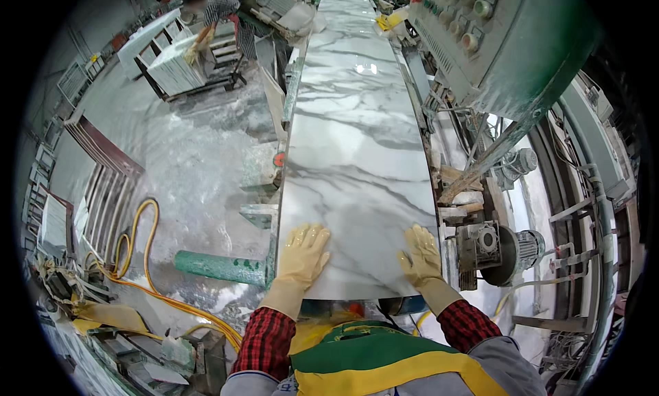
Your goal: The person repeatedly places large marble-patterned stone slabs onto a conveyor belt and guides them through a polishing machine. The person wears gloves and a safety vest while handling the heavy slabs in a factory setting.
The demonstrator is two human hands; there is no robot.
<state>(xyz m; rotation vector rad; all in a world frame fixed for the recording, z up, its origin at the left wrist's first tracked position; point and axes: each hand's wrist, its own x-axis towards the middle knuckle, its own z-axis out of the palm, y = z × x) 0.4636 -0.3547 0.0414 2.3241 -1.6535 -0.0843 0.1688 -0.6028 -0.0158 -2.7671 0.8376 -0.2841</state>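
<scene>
The left hand [304, 253] and the right hand [420, 255], both in pale rubber gloves, lie flat with fingers spread on the near end of a long white marble slab [357, 142] (grey veins run through it). The slab stretches away along a machine bed, with a green control box [508, 39] to its right, an electric motor [511, 248] just beside the right hand, and a yellow hose [147, 286] on the wet floor to the left.

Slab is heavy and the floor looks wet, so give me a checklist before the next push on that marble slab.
1. Left hand flat on the marble slab, gloved: ok.
2. Right hand flat on the slab near its right edge, gloved: ok.
3. Slab surface ahead free of loose items: ok.
4. Fingers away from the motor beside the right hand: ok, but close.
5. Yellow hose on the wet floor, trip risk: not ok.
6. Co-worker away from the slab's far end: cannot tell.
</scene>
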